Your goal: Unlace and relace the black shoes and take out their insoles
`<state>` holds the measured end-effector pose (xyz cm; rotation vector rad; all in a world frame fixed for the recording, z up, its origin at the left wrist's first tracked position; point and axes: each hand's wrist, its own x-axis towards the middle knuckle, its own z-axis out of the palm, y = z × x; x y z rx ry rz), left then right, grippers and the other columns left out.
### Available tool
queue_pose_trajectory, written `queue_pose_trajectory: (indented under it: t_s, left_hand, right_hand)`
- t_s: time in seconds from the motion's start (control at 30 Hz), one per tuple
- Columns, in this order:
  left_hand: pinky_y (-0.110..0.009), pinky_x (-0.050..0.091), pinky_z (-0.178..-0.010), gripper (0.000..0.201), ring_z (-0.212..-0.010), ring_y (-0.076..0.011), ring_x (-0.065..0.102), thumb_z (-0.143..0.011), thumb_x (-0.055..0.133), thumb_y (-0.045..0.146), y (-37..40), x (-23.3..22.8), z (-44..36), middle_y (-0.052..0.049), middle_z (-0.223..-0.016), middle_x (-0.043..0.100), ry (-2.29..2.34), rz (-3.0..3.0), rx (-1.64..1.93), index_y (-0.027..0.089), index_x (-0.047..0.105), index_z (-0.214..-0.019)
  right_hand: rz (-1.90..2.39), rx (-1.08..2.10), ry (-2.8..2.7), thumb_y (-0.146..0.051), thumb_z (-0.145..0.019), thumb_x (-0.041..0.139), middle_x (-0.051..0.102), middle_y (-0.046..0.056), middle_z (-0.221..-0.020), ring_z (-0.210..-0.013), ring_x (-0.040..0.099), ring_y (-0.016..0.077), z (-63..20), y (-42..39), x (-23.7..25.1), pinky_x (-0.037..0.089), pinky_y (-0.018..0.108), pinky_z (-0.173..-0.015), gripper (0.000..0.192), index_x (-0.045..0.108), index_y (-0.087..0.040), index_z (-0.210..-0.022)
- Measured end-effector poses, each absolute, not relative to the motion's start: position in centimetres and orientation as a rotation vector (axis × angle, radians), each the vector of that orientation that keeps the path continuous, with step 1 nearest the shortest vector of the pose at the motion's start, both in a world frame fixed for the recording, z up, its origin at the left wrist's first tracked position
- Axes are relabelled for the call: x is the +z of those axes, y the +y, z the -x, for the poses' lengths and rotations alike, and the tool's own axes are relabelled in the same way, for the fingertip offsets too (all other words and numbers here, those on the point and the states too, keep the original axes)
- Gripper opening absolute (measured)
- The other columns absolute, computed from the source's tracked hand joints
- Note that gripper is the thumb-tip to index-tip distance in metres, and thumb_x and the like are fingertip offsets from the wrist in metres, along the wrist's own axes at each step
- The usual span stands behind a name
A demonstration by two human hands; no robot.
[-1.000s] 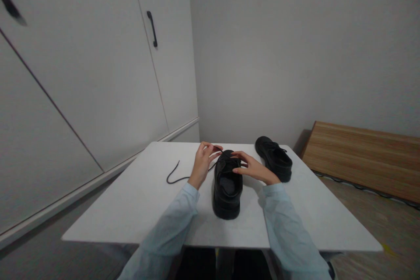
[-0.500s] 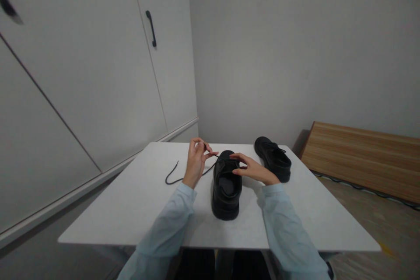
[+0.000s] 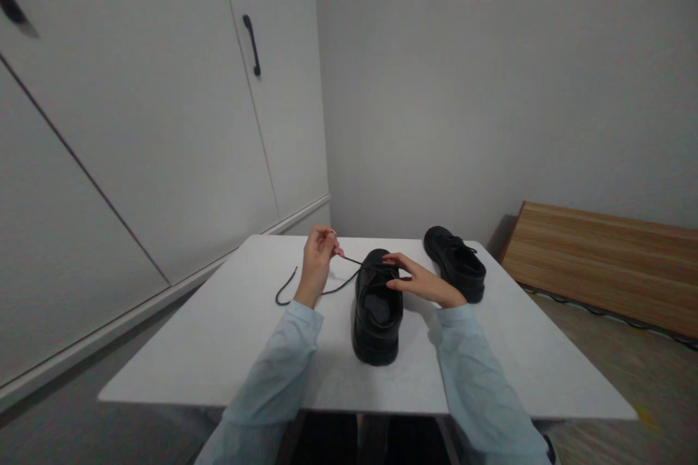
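Black shoe (image 3: 378,309) at table (image 3: 218,349) centre, heel toward viewer. Left hand (image 3: 315,265), left of shoe, pinching black shoelace (image 3: 305,292) drawn taut from eyelets; loose end trailing left. Right hand (image 3: 417,280) resting on shoe's tongue, fingers loosely spread. Second shoe (image 3: 456,261) right of it.

The shoe (image 3: 378,312) looks like smooth black leather with a dull sheen; the tabletop (image 3: 229,334) is matt white, the lace (image 3: 305,293) thin dark cord.
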<state>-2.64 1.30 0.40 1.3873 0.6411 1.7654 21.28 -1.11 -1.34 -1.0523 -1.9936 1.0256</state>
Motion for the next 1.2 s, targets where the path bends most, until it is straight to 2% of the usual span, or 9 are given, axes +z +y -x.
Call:
queue_pose_trajectory:
  t_s: [0.07,0.23,0.43,0.53,0.67,0.83,1.0,1.2]
  left_hand:
    - [-0.020,0.043,-0.054,0.023,-0.057,-0.0077,0.049,-0.079,0.063,0.040,1.5,0.2,3.0,0.003,-0.071,0.053,0.773,-1.589,1.650,0.018,0.055,-0.081]
    - [-0.024,0.043,-0.066,0.018,-0.071,-0.0134,0.057,-0.079,0.063,0.034,1.2,0.2,3.4,-0.002,-0.075,0.064,0.914,-2.018,1.245,0.016,0.065,-0.077]
    - [-0.025,0.041,-0.065,0.018,-0.069,-0.0144,0.055,-0.077,0.064,0.034,0.8,0.2,3.1,-0.004,-0.075,0.065,0.909,-2.205,1.017,0.017,0.069,-0.076]
    - [-0.025,0.041,-0.065,0.019,-0.068,-0.0144,0.055,-0.076,0.066,0.035,0.8,0.1,3.0,-0.004,-0.073,0.065,0.877,-2.223,0.984,0.017,0.071,-0.074]
    - [-0.026,0.041,-0.065,0.020,-0.067,-0.0146,0.056,-0.075,0.067,0.037,0.8,0.0,2.8,-0.004,-0.072,0.066,0.875,-2.223,0.979,0.018,0.072,-0.074]
    - [-0.026,0.042,-0.065,0.020,-0.068,-0.0152,0.057,-0.074,0.068,0.038,0.7,0.0,2.5,-0.005,-0.072,0.066,0.893,-2.218,0.989,0.018,0.072,-0.074]
    - [-0.026,0.045,-0.066,0.023,-0.067,-0.0153,0.061,-0.068,0.073,0.037,0.7,-0.1,2.2,-0.003,-0.070,0.067,0.869,-2.063,1.038,0.017,0.069,-0.078]
    - [-0.029,0.047,-0.071,0.024,-0.069,-0.0166,0.062,-0.070,0.071,0.039,0.6,-0.1,1.8,-0.002,-0.068,0.067,0.892,-2.037,1.016,0.016,0.066,-0.067]
  right_hand:
    - [1.082,1.025,-1.992,-0.036,-0.075,0.069,0.053,0.009,-0.129,-0.124,0.046,0.0249,-21.1,-1.3,-1.1,0.035,0.046,-0.105,0.055,0.047,-0.023,-0.123]
    - [1.053,0.940,-2.015,-0.038,-0.076,0.068,0.053,0.007,-0.121,-0.118,0.049,0.0241,-20.9,-1.6,-0.8,0.036,0.045,-0.102,0.045,0.049,-0.024,-0.113]
    - [0.926,0.866,-2.043,-0.038,-0.079,0.065,0.057,0.006,-0.117,-0.118,0.049,0.0238,-20.5,-1.7,-0.4,0.033,0.043,-0.105,0.029,0.056,-0.023,-0.102]
    - [0.910,0.815,-2.054,-0.035,-0.079,0.064,0.056,0.007,-0.121,-0.122,0.046,0.0250,-19.9,-2.0,0.1,0.029,0.044,-0.107,0.018,0.062,-0.023,-0.092]
    - [0.972,0.739,-2.051,-0.030,-0.078,0.065,0.057,0.008,-0.120,-0.119,0.049,0.0256,-19.1,-2.2,0.3,0.031,0.045,-0.106,0.009,0.068,-0.023,-0.080]
    - [0.990,0.685,-2.006,-0.028,-0.076,0.067,0.058,0.008,-0.120,-0.116,0.052,0.0254,-18.6,-1.9,-0.1,0.035,0.044,-0.103,0.007,0.072,-0.023,-0.077]
    - [0.983,0.684,-2.030,-0.024,-0.074,0.068,0.060,0.008,-0.120,-0.115,0.053,0.0265,-18.0,-1.7,-0.7,0.034,0.047,-0.104,0.006,0.073,-0.023,-0.074]
    - [0.997,0.650,-2.001,-0.021,-0.073,0.068,0.061,0.007,-0.118,-0.113,0.053,0.0258,-17.3,-1.6,-1.2,0.035,0.045,-0.102,0.005,0.071,-0.023,-0.069]
